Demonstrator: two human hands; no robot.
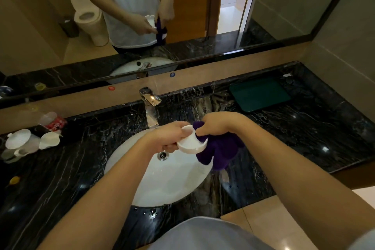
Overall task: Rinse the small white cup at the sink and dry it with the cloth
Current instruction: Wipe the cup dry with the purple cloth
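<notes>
A: Where do we stand in the task?

B: We are at the drying step. Our left hand grips the cup by its rim and wall, fingers curled round it, holding it in the air above the far part of the sink, just in front of the tap. Our right hand pinches the cloth and presses a fold of it against the cup's rim on the right side; the rest of the cloth hangs down over the sink's right edge.

A: Is the rinse finished?

B: We judge so. No water runs from the tap, and the cloth is already on the cup. Whether drops remain inside the cup we cannot tell, since the picture is too soft there.

A: What is left?

B: Wiping round the inside and the outer wall, then setting the cup down. The counter carries a green tray near its far right corner, and white lids with a red can lie by its far left edge.
</notes>
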